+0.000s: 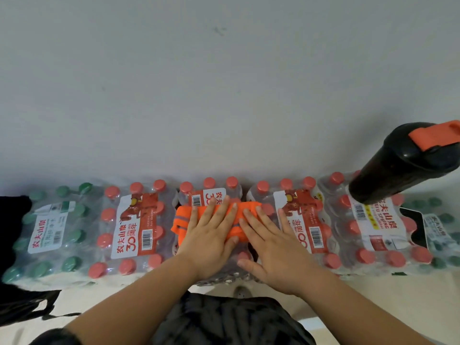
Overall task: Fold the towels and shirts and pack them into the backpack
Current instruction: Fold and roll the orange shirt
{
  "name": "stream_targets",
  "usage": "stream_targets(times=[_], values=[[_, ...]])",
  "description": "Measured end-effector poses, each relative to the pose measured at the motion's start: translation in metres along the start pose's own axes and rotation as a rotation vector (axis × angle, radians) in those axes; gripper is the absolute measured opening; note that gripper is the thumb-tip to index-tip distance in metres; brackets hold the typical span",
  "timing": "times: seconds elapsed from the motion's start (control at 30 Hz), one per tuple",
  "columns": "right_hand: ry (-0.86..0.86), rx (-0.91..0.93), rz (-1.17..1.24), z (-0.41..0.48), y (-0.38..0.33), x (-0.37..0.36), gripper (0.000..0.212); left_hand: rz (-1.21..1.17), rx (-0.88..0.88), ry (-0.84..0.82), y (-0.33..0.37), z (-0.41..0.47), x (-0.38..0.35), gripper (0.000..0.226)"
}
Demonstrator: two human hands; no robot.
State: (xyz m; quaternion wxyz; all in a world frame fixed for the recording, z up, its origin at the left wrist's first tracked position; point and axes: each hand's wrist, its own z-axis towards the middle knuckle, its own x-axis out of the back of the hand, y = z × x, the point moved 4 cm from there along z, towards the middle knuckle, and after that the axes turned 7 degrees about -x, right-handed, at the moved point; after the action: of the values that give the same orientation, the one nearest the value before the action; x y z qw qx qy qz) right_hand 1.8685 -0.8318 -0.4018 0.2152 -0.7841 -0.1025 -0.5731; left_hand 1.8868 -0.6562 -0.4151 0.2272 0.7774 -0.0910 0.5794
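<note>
A folded orange cloth (183,219) lies on top of the middle water-bottle pack (199,195). The left hand (211,237) and right hand (271,250) press down on it, each grip spread flat with straight fingers. A black flask (398,165) stands well right of that pack.

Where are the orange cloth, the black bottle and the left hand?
orange cloth (181,219), head view, striped left end
black bottle (383,176), head view, dark body
left hand (209,235), head view, back of the hand

left hand (209,235) flat, fingers straight | right hand (271,247) flat, fingers straight
</note>
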Motion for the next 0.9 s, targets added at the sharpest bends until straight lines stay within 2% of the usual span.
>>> stream_targets(times=[0.07, 0.13, 0.2, 0.23, 0.3, 0.43, 0.47, 0.6, 0.73, 0.9], values=[[0.001, 0.009, -0.002, 0.001, 0.001, 0.0, 0.089, -0.148, -0.018, 0.062, -0.003, -0.005, 0.008, 0.071], [0.033, 0.005, 0.003, 0.001, 0.0, 0.004, 0.088, -0.29, 0.005, 0.259, -0.01, -0.017, 0.024, 0.064], [0.078, 0.0, 0.003, 0.001, -0.003, 0.01, 0.084, -0.317, 0.115, 0.438, -0.024, -0.034, 0.038, 0.055], [0.105, 0.005, -0.005, 0.002, -0.006, 0.012, 0.081, -0.328, 0.192, 0.477, -0.035, -0.042, 0.039, 0.053], [0.137, 0.036, -0.029, 0.005, -0.015, 0.016, 0.077, -0.395, 0.335, 0.443, -0.056, -0.053, 0.037, 0.054], [0.054, 0.044, -0.05, 0.013, -0.024, 0.006, 0.078, -0.777, 0.593, 0.317, -0.063, -0.056, 0.037, 0.069], [0.036, 0.035, -0.049, 0.014, -0.023, 0.002, 0.078, -0.845, 0.658, 0.308, -0.062, -0.055, 0.038, 0.067], [0.007, 0.034, -0.026, 0.013, -0.018, 0.001, 0.078, -1.05, 0.821, 0.334, -0.057, -0.048, 0.032, 0.035], [0.0, 0.025, -0.027, 0.012, -0.013, 0.007, 0.077, -0.997, 0.799, 0.35, -0.051, -0.043, 0.034, 0.02], [-0.012, 0.082, -0.045, 0.013, -0.019, 0.012, 0.074, -0.943, 0.711, 0.414, -0.061, -0.048, 0.047, 0.017]])
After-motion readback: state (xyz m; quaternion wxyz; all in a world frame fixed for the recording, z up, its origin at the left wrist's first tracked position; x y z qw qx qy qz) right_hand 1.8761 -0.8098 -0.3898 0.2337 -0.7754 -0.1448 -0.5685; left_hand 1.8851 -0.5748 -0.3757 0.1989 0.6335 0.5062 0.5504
